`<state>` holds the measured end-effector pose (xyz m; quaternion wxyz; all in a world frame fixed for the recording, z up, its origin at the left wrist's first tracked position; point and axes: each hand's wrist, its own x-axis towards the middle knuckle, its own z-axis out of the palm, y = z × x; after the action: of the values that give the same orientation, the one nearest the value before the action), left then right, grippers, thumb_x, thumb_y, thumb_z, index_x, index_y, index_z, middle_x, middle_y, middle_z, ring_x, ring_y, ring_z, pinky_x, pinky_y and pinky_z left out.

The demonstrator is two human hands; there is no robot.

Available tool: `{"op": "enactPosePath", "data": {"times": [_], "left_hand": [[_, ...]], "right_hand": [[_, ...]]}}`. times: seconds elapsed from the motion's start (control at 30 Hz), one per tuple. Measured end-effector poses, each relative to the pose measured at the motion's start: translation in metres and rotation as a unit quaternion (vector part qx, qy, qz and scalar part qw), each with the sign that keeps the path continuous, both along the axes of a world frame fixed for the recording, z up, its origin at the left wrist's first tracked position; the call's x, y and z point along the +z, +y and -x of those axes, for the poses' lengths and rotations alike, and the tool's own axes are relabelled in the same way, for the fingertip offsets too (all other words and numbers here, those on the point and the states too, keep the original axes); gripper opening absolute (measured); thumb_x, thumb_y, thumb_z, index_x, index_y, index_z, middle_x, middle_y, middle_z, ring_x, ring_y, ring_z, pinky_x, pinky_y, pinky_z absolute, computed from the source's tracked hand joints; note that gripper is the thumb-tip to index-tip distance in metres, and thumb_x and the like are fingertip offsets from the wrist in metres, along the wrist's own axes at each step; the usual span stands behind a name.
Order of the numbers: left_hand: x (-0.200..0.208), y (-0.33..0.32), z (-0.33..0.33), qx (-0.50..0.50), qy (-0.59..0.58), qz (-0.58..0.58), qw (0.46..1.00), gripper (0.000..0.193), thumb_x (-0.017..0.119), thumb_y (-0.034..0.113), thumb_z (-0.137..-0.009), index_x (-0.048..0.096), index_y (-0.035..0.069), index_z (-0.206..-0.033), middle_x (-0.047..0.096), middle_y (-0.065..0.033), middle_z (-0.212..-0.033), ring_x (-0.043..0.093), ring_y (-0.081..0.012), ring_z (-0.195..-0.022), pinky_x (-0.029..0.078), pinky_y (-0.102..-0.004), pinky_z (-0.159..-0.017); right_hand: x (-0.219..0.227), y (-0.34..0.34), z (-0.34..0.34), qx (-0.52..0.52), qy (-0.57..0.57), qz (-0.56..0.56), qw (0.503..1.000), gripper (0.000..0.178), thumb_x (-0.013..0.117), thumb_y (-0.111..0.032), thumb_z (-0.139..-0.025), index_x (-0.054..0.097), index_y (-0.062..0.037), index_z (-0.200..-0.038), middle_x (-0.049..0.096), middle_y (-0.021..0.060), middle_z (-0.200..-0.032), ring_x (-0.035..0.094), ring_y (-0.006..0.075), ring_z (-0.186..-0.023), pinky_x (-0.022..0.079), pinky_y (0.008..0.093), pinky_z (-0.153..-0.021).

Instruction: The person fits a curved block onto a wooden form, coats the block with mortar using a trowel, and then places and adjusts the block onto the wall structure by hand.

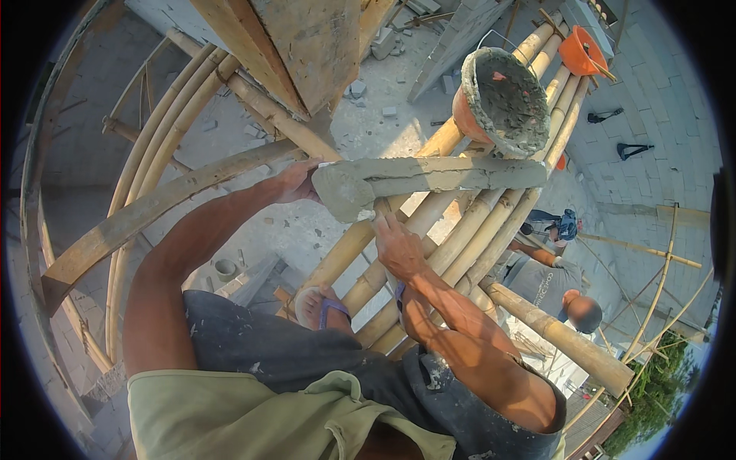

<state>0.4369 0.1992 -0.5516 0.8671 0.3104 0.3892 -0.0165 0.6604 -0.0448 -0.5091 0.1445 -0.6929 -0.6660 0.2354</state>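
A long, narrow block (460,175) lies across in front of me above the bamboo poles, its upper face coated in wet grey mortar. My left hand (297,181) is closed on its left end, with the fingertips partly hidden. My right hand (400,247) is closed around the handle of a trowel (345,192), most of the handle hidden in the fist. The mortar-smeared blade lies against the left part of the block, close to my left hand. Just beyond the block stands an orange bucket (469,115) of grey mortar, its rim crusted.
Bamboo scaffold poles (356,249) run under my sandalled foot (322,308). A smaller orange bucket (583,52) stands at the far right. A wooden board (307,46) rises ahead; a curved plank (153,207) is left. Below right is another person (544,284). Rubble (387,42) litters the floor.
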Motion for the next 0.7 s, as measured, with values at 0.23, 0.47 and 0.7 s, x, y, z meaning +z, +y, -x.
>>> {"op": "enactPosePath", "data": {"times": [0.23,0.47,0.7], "left_hand": [[-0.013,0.006,0.010,-0.032,-0.029,-0.036,0.998,0.064,0.031,0.052,-0.112,0.043,0.006,-0.156,0.058,-0.0136,-0.149,0.059,-0.0295,-0.132,0.050,-0.0495,-0.108],[0.007,0.009,-0.006,-0.088,0.039,-0.077,0.992,0.065,0.031,0.050,-0.112,0.046,0.003,-0.154,0.063,-0.0175,-0.142,0.065,-0.0335,-0.122,0.055,-0.0525,-0.097],[0.002,0.012,0.000,-0.084,0.070,-0.119,0.987,0.062,0.035,0.048,-0.111,0.047,0.003,-0.151,0.067,-0.0180,-0.135,0.067,-0.0337,-0.117,0.056,-0.0541,-0.091]], "right_hand": [[0.012,-0.017,-0.014,0.022,-0.008,-0.035,0.999,0.044,0.063,-0.014,-0.090,0.060,-0.0080,-0.133,0.060,0.0101,-0.104,0.070,0.0309,-0.090,0.059,0.0450,-0.067],[0.023,-0.029,-0.053,-0.076,-0.167,-0.128,0.975,0.056,0.068,-0.013,-0.083,0.063,-0.0140,-0.138,0.058,0.0067,-0.094,0.064,0.0261,-0.081,0.056,0.0387,-0.067],[0.008,-0.065,-0.094,-0.234,-0.186,-0.087,0.950,0.062,0.066,-0.007,-0.084,0.058,-0.0173,-0.145,0.058,0.0092,-0.097,0.066,0.0274,-0.087,0.056,0.0403,-0.071]]}}
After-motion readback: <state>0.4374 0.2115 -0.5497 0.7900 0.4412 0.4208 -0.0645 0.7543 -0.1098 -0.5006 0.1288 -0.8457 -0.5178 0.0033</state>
